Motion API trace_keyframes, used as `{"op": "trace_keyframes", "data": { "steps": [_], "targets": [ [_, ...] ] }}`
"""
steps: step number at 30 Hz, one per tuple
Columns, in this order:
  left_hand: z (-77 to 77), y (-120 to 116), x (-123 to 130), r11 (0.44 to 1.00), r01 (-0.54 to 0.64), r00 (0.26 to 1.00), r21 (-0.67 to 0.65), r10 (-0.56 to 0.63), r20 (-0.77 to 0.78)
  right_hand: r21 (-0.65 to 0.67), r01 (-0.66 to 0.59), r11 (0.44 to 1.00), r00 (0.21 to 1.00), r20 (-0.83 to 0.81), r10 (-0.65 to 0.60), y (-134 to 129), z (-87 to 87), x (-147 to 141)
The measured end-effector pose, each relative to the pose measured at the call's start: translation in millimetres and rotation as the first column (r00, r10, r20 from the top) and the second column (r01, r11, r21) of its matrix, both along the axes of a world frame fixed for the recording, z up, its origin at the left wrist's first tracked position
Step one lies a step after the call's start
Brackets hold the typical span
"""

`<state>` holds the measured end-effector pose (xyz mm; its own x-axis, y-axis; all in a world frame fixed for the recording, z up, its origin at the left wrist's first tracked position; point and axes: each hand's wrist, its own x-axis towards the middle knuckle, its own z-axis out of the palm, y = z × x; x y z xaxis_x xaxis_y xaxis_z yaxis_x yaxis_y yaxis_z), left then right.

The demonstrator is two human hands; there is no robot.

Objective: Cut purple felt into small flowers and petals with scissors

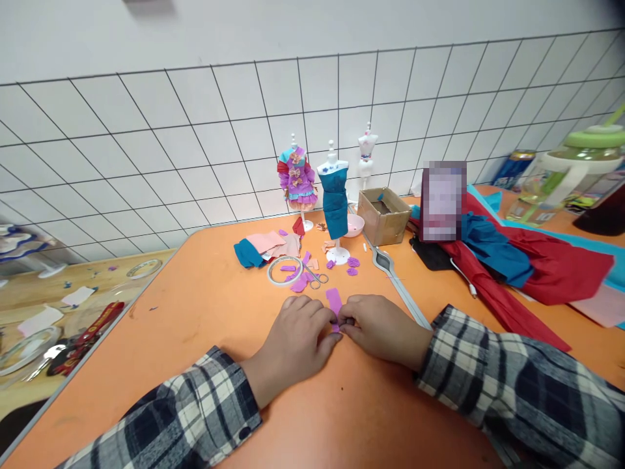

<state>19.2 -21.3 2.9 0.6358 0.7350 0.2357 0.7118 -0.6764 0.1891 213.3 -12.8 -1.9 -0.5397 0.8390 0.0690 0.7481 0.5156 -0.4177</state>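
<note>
A small strip of purple crepe paper (pixel 334 299) sits between my two hands, low over the orange table. My left hand (pixel 301 335) pinches its near end from the left, fingers curled. From the right, my right hand (pixel 378 327) pinches the same end, so the fingertips almost meet and hide that part. Just beyond lie small scissors (pixel 318 280), a roll of clear tape (pixel 284 283) and purple scraps (pixel 301 284). Behind them stands a mini dress form (pixel 335 198) wrapped in teal paper.
A dress form in a purple outfit (pixel 297 179) and a bare white one (pixel 367 153) stand near the tiled wall. A cardboard box (pixel 383 218), a propped phone (pixel 443 202), red paper (pixel 556 260) and a green-lidded jug (pixel 561 176) are rightward. Folded paper (pixel 251 253) lies left.
</note>
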Motion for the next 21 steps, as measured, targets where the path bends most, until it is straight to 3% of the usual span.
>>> {"op": "trace_keyframes", "data": {
  "steps": [9, 21],
  "targets": [
    [0.6, 0.0, 5.2, 0.999, -0.027, 0.995, 0.037, 0.030, -0.095, 0.015, 0.035, 0.999, 0.998, -0.045, -0.034, -1.2, -0.8, -0.6],
    [-3.1, 2.3, 3.8, 1.000, -0.027, 0.999, 0.000, 0.027, -0.016, 0.017, 0.043, 0.999, 0.998, -0.038, -0.042, -1.7, 0.6, -1.4]
  ]
}}
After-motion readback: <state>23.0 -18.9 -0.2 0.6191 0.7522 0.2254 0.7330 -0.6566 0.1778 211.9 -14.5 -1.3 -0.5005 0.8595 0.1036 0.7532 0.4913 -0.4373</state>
